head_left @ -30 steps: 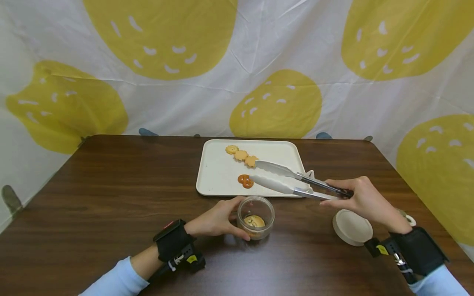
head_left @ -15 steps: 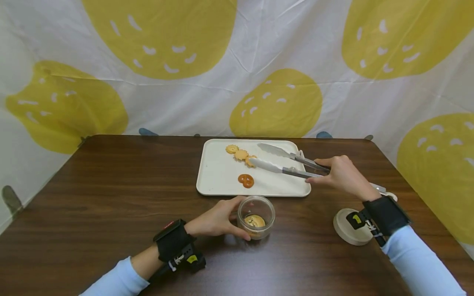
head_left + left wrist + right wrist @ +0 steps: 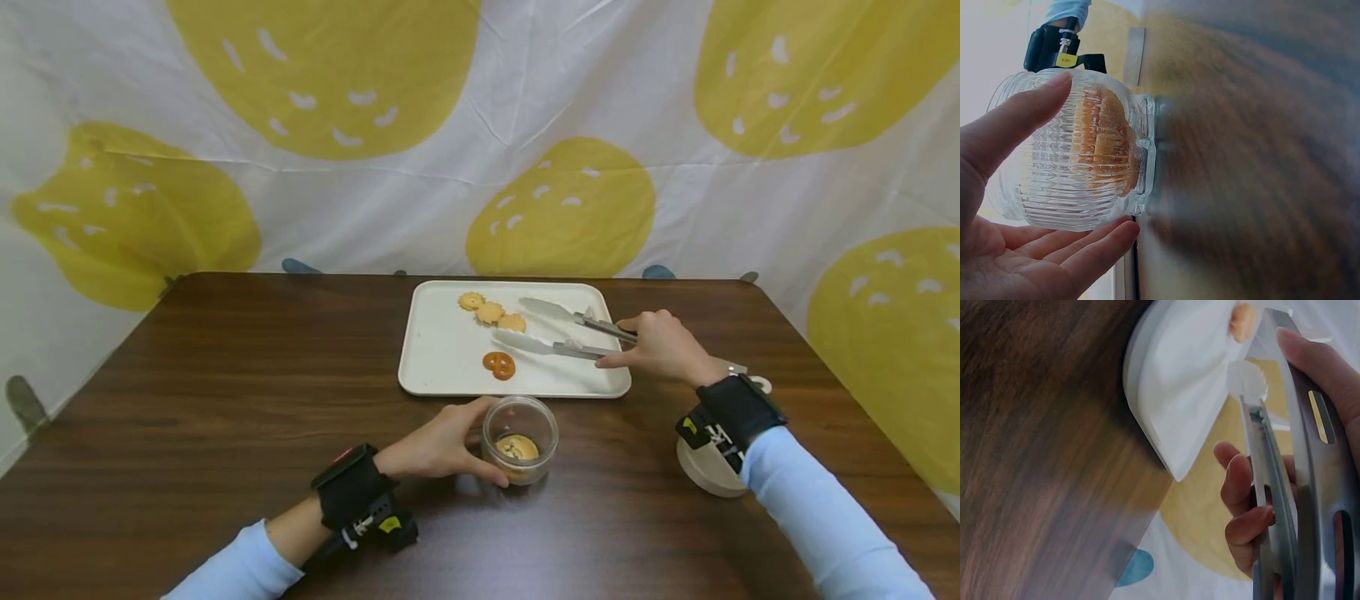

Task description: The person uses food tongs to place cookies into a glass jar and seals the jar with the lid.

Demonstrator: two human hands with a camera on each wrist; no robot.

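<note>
Ribbed glass jar [image 3: 1054, 169], metal tongs [image 3: 1319, 481]

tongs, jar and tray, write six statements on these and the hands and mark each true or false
1. The right hand holds the tongs. True.
2. The tongs' tips are pressed together. False: they stand apart.
3. The left hand is around the jar. True.
4. The jar is empty. False: a cookie shows inside.
5. The tray has a pretzel on it. True.
6. Just one cookie lies on the tray. False: three cookies do.
</note>
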